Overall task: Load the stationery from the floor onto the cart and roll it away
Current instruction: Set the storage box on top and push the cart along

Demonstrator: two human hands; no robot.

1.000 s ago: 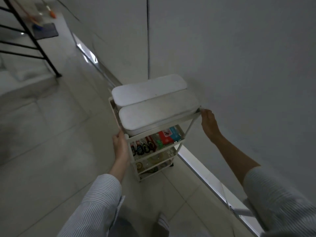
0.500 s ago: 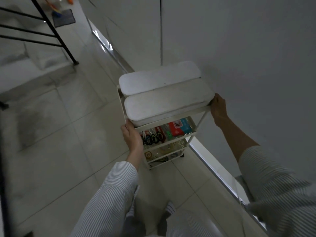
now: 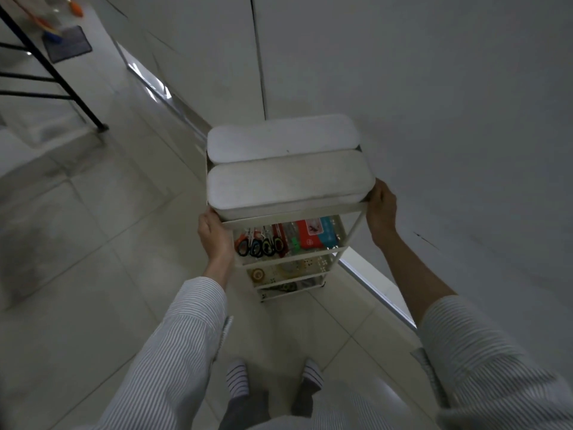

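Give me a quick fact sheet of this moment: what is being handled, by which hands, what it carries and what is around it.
Item handled: white tiered cart
Left hand: grips the cart's near left corner
Right hand: grips the cart's near right corner
Top tier: two white lidded boxes side by side
Second tier: scissors in a row, red packet beside them
Lower tiers: small items, too dim to name
Surroundings: tiled floor, white wall to the right of the cart

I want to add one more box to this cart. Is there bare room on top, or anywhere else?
The top is crowded: two white boxes fill it edge to edge, with the left hand and right hand gripping the cart corners. The second shelf holds scissors and packets. Bare floor lies left of the cart.
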